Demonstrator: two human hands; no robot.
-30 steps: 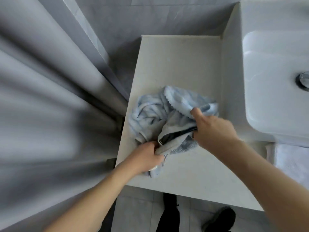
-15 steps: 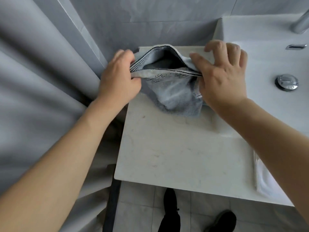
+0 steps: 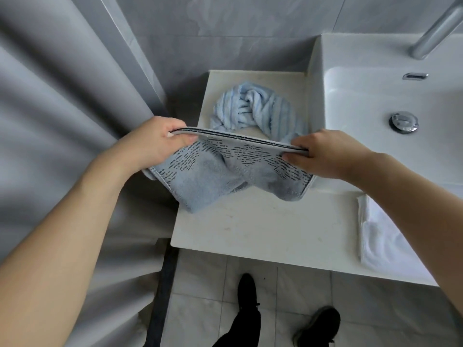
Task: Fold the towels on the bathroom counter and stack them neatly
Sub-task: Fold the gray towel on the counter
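Terry towel [image 3: 200, 181], dash-patterned hem taut between both pinching hands [image 3: 152, 144] [image 3: 325, 156].

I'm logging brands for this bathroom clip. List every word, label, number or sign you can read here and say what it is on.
None: no readable text shows anywhere in the head view.
Blue-grey towel with dark dashes, held by the left hand and right hand: woven dashes only, no letters.
Crumpled light blue striped towel: no label visible.
White folded towel, white sink basin, chrome faucet: no markings visible.

Blue dash-patterned towel [image 3: 213, 176] stretched taut above counter, striped blue towel [image 3: 253, 108] crumpled behind
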